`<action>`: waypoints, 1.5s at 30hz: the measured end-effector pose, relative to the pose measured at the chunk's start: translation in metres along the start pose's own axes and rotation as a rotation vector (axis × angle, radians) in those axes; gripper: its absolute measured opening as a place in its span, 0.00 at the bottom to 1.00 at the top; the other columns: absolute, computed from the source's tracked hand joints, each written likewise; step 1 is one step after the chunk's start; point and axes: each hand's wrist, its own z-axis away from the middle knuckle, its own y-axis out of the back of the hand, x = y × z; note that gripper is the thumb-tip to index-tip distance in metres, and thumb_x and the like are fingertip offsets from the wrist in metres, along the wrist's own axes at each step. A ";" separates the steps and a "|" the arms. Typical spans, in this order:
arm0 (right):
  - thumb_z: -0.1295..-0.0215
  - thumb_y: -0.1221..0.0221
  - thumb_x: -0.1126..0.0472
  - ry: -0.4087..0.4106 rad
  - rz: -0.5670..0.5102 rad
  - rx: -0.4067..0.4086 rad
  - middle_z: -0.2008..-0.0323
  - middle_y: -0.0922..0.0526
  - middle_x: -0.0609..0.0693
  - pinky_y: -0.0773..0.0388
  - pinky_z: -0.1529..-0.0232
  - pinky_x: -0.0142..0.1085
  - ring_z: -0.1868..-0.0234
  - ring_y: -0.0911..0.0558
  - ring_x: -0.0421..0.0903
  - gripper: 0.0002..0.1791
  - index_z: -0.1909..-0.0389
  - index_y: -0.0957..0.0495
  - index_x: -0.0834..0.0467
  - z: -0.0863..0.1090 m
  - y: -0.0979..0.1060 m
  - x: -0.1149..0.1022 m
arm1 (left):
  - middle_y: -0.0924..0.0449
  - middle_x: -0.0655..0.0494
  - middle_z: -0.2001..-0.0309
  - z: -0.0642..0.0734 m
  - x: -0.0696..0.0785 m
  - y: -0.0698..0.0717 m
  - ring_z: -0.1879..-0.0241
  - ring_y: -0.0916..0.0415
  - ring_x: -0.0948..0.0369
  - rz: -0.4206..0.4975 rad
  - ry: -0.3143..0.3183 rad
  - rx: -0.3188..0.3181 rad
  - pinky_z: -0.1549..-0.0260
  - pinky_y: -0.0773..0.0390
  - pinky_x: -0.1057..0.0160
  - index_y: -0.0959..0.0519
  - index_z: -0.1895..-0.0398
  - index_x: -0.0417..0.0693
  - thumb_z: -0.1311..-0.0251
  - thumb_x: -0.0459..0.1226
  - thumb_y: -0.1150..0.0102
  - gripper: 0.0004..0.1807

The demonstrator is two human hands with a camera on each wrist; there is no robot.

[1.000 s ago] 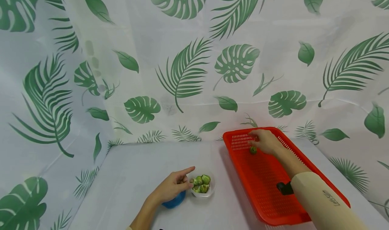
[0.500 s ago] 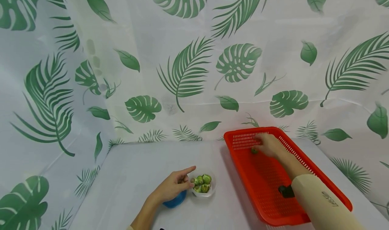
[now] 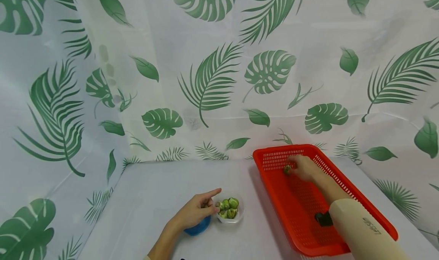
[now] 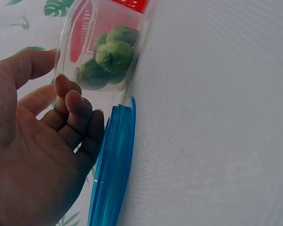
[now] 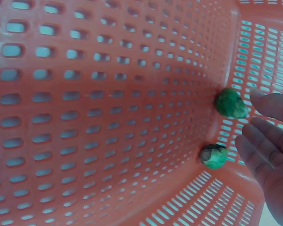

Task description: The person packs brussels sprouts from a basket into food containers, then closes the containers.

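My left hand (image 3: 193, 212) holds a clear plastic container (image 4: 127, 84) with several Brussels sprouts (image 3: 229, 206) inside. Its thumb meets the rim in the left wrist view, and the index finger reaches along the far side. Beneath that hand, a blue lid (image 4: 114, 169) lies on the table. My right hand (image 3: 303, 167) is inside the red basket (image 3: 274, 191), fingers and thumb apart. Just beyond its fingertips are a Brussels sprout (image 5: 231, 103) and, lower in the right wrist view, a second sprout (image 5: 213, 156), both by the basket's wall.
The slotted basket stands lengthwise on the right of the white table (image 3: 147, 191). A leaf-printed sheet (image 3: 219, 92) hangs behind and at both sides. A dark device (image 3: 324, 219) sits at the right sleeve's cuff, over the basket.
My right hand has moved slightly down and right in the head view, lowering beside the sprouts in the basket. The left hand and container have kept their place.
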 end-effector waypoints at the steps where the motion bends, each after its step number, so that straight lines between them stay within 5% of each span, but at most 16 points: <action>1: 0.34 0.31 0.64 -0.004 -0.001 -0.009 0.45 0.16 0.67 0.21 0.43 0.61 0.49 0.18 0.61 0.28 0.35 0.23 0.68 0.000 -0.001 0.001 | 0.30 0.60 0.71 0.000 0.000 0.000 0.73 0.35 0.70 0.001 0.000 -0.003 0.68 0.31 0.71 0.39 0.19 0.42 0.27 0.37 0.40 0.36; 17: 0.35 0.30 0.63 -0.013 0.012 -0.048 0.45 0.16 0.65 0.20 0.43 0.61 0.49 0.19 0.60 0.28 0.35 0.22 0.67 -0.001 -0.005 0.005 | 0.29 0.58 0.70 -0.001 0.001 0.000 0.73 0.34 0.69 -0.007 0.005 0.000 0.66 0.30 0.71 0.39 0.19 0.43 0.26 0.37 0.40 0.35; 30: 0.34 0.32 0.67 0.044 0.041 -0.045 0.57 0.15 0.55 0.18 0.48 0.53 0.56 0.22 0.53 0.12 0.51 0.12 0.62 -0.006 -0.007 0.010 | 0.29 0.59 0.70 -0.001 -0.001 0.000 0.72 0.33 0.69 -0.009 0.010 -0.002 0.65 0.29 0.70 0.39 0.19 0.43 0.26 0.37 0.40 0.35; 45: 0.35 0.31 0.65 0.023 0.032 -0.050 0.60 0.13 0.55 0.17 0.50 0.54 0.59 0.19 0.52 0.10 0.53 0.11 0.60 -0.002 -0.008 0.006 | 0.29 0.60 0.70 -0.001 -0.001 0.000 0.73 0.34 0.69 -0.004 0.015 -0.003 0.67 0.30 0.71 0.39 0.19 0.43 0.26 0.38 0.40 0.36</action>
